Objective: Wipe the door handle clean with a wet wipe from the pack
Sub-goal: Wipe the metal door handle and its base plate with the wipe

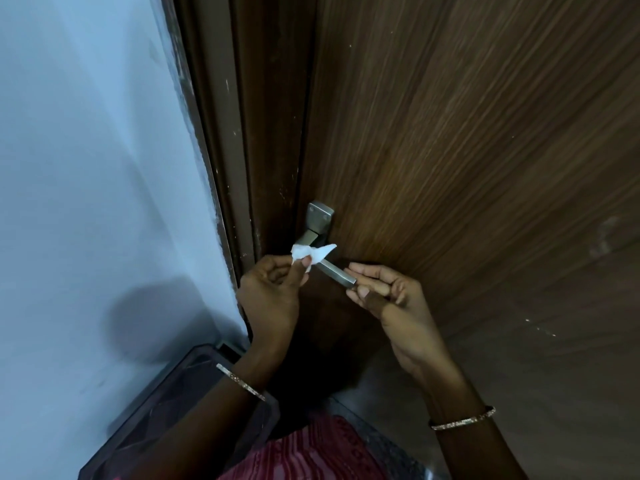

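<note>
Left fingers (306,266) pinch my wadded wet wipe (312,252) on the door handle (337,275) near its pivot, right fingers (367,271) gripping the lever tip; such a small wad could slip free or skip the underside.

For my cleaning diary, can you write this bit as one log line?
step: wiping | left hand: pinches wet wipe on door handle | right hand: pinches handle end | pack: not in view
</note>
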